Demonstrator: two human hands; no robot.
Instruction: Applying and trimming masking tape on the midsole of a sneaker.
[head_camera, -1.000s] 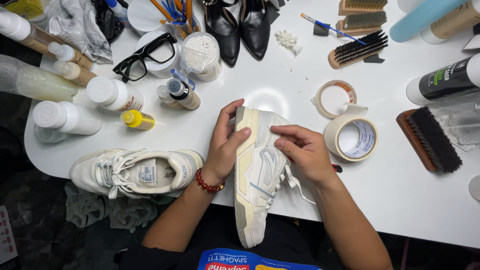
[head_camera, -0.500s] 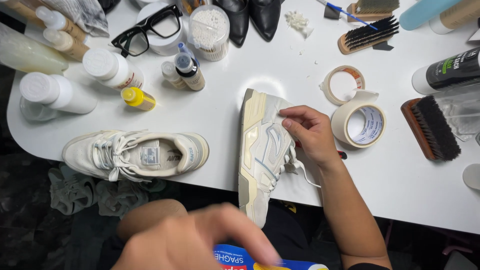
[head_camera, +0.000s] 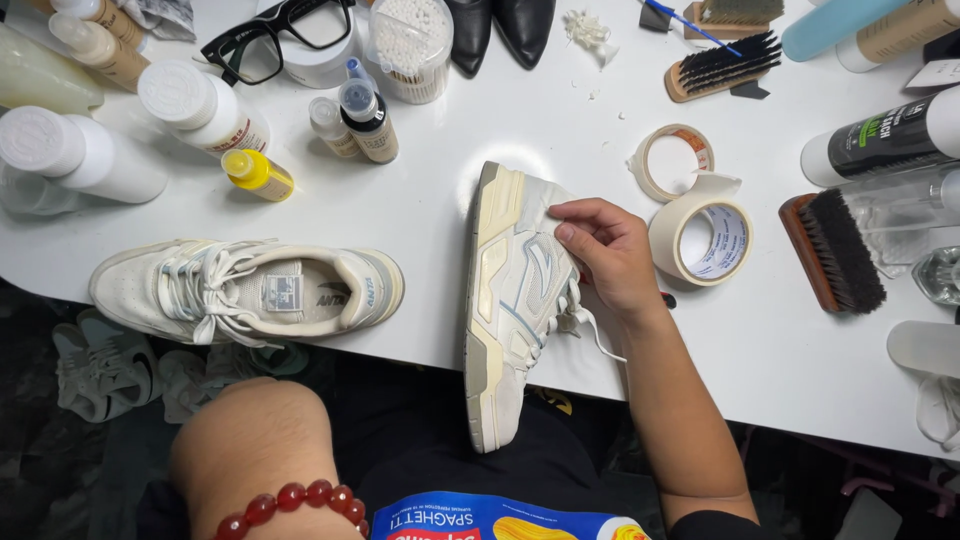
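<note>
Cream sneaker (head_camera: 515, 300), tipped on its side, is pinched by the right hand (head_camera: 610, 255), masking tape (head_camera: 700, 235) at three o'clock; left hand unseen.

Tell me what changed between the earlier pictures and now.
The left hand let go of the cream-and-white sneaker on its side and drew back toward the body; only its wrist with a red bead bracelet shows. The right hand still grips the sneaker, which has not moved.

Bare bench (head_camera: 420, 205) lies open mid-frame between the two sneakers; bottles (head_camera: 205, 110) crowd upper left, tape rolls (head_camera: 700, 240) and brushes (head_camera: 830, 250) block the right.
</note>
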